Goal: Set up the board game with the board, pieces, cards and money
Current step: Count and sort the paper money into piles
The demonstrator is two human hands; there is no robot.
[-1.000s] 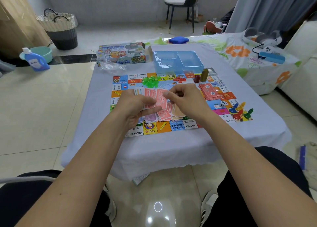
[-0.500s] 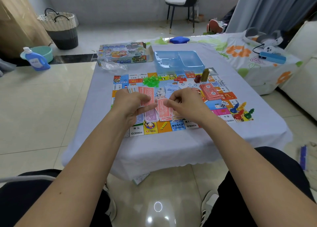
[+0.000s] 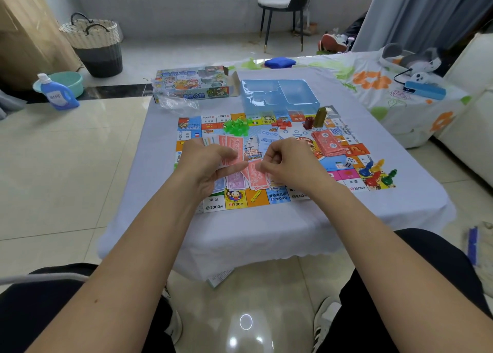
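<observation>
left hand (image 3: 210, 163) clamps fanned play money (image 3: 231, 150); right hand (image 3: 286, 163) grip curled, seemingly pinching a note.

A seated person's bare forearms, left hand (image 3: 205, 163) and right hand (image 3: 289, 163) (no sleeves, rings or watch visible), above black trousers (image 3: 40, 312) and white trainers (image 3: 324, 318) with dark stripes.

both hands (image 3: 205, 163) curled, right seemingly pinching
</observation>
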